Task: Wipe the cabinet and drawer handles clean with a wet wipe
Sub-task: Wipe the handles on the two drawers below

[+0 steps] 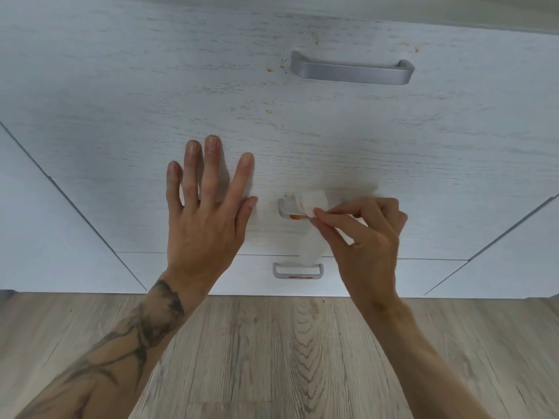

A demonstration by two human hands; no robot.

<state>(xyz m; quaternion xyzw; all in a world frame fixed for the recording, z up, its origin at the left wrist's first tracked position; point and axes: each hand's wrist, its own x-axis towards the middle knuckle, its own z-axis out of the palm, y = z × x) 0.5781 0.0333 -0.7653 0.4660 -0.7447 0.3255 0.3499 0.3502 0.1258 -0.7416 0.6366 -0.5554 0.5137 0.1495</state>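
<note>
Wet wipe (pixel 313 202), white, bunched over the right part of the middle handle (pixel 285 207); a loose tail of it hangs down to the seam above the lowest drawer. Left end of that handle is bare grey metal, with an orange smear (pixel 298 217) showing along its underside. Right hand (pixel 369 237) has the wipe in a narrow grip, thumb and fingertips pinched on the cloth and pressing it to the handle. Left hand (pixel 205 219) lies flat on the drawer front (pixel 302 140) just left of the handle, fingers straight and spread, holding nothing; thumb tip near the handle's end, not touching. Dark tattoo (pixel 145 328) runs along the left forearm. Top handle (pixel 352 71), a long grey bar, sits well above, with small brown specks (pixel 269 68) on the pale wood-grain panel beside it. Bottom handle (pixel 298 271) sits just under the hanging wipe, also with an orange trace on its lower edge. Wood-look floor (pixel 272 358) below the cabinet.
</note>
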